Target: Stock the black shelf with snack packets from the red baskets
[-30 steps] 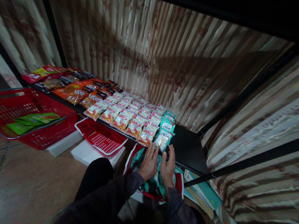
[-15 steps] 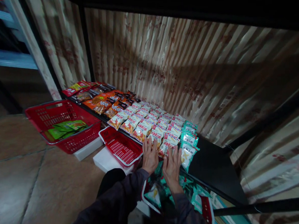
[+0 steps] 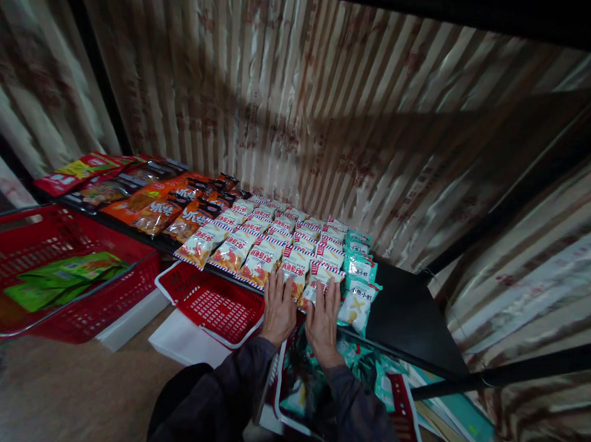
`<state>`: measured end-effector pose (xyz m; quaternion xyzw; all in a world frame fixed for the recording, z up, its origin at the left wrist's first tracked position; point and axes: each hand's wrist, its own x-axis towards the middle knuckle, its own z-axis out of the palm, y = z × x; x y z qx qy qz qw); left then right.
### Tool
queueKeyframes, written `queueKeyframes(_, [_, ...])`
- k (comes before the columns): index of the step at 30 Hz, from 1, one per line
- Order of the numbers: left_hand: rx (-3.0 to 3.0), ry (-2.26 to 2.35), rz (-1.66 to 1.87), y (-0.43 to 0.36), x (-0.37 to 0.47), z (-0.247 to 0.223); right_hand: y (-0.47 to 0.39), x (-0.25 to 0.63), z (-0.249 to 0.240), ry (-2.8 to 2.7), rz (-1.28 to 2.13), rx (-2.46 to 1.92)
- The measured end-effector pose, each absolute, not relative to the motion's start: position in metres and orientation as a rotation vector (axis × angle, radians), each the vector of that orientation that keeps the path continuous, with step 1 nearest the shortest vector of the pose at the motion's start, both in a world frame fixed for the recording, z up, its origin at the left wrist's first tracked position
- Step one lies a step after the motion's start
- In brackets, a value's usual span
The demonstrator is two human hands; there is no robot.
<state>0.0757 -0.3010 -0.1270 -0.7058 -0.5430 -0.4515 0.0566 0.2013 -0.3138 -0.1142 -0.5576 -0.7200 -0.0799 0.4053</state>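
My left hand (image 3: 279, 310) lies with fingers stretched against the front of the white snack bags (image 3: 258, 260), which stand in rows on a black shelf (image 3: 405, 307). Beside it, my right hand (image 3: 323, 319) rests on the front bag at the right end of those rows, fingers extended and slightly apart. Just right of that hand is a short row of teal snack bags (image 3: 357, 304). Below my forearms a red basket (image 3: 406, 407) holds more teal bags (image 3: 367, 370), partly hidden by my right arm.
Orange snack bags (image 3: 157, 209) and red packets (image 3: 79, 173) fill the shelf's left part. A red basket (image 3: 213, 303) sits on a white box (image 3: 183, 341); another basket (image 3: 129, 291) at left holds green packets (image 3: 69, 278). Black posts (image 3: 99, 73) and striped sheeting (image 3: 278, 102) surround the shelf.
The view has turned to the right and come closer, so the shelf and baskets sit further left. Both hands stay on the front white bags, with little visible shift against them.
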Motion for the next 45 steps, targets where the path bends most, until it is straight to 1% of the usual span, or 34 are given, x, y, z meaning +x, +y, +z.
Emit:
queueKeyframes(6, [-2.141,-1.597,-1.413,-0.298,0.072,-0.125,-0.311,0.2,-0.108,-1.789,-0.333,-1.373])
queueKeyframes(15, [-2.17,-1.549,-1.389,-0.3,0.081,-0.129,-0.302,0.195,-0.099,-1.627,-0.357,-1.395])
queueKeyframes(22, [-2.127,-1.524,-1.398,-0.302,0.08,-0.125,-0.306,0.183,-0.099,-1.681,-0.371,-1.497])
queueKeyframes(36, [-2.163,-1.561,-1.412,-0.3,0.081,-0.121,-0.301,0.188,-0.091,-1.608,-0.388,-1.486])
queueKeyframes(45, [-2.145,-1.55,-1.407,-0.3,0.081,-0.119,-0.294,0.193,-0.092,-1.678,-0.405,-1.514])
